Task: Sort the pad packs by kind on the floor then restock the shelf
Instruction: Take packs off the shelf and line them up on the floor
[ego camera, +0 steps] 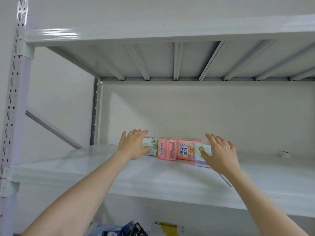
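Note:
A short row of pad packs stands near the back of the white shelf [170, 181]. From the left: a white pack with green leaves [152, 146], a pink pack turned sideways [167, 149], a pink pack with a bear picture [186, 149], and a white and purple pack [202, 156]. My left hand [133, 144] lies with straight fingers against the left end of the row, covering part of the leaf pack. At the right end, my right hand [219, 154] is spread over the white and purple pack, thumb on its front.
The shelf above [153, 36] hangs low over the row. A perforated upright post [15, 99] stands at the left. On the level below lie dark blue packs [129, 230] and a yellow label [168, 227]. A small mark [284, 153] sits on the shelf at right.

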